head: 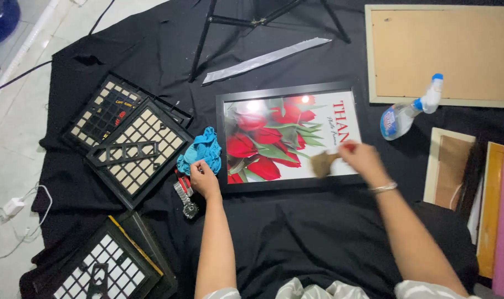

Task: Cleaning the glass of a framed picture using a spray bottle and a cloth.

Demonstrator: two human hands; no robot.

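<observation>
A person kneeling over a black cloth spread on the floor (296,232) works on a black-framed picture of red tulips under glass (288,135). The right hand (363,158) is closed around the red handle of a small brush, whose tan, motion-blurred bristles (322,163) sit on the glass just left of the grip, near the frame's lower edge. The left hand (203,180) is curled, fingers pinching a crumpled turquoise rag (202,149) that lies just above it, pressed against the frame's left edge, apparently to keep the frame from sliding while the brush moves. A metal wristwatch (184,196) lies directly below-left of that hand.

Left of the rag, 2 black lattice-fronted frames (135,149) overlap in a stack, and 1 more (105,266) sits well below it, crowding that side. Right of the brush hand, a clear spray bottle with a blue-and-white nozzle (410,111) lies on its side just beyond the frame's corner, with a cream-edged frame back of brown board (443,55) above it and coloured frames (498,210) leaning at the far edge. A strip of grey tape (266,60) lies well above the glass. Open cloth remains only below the frame, between the 2 forearms.
</observation>
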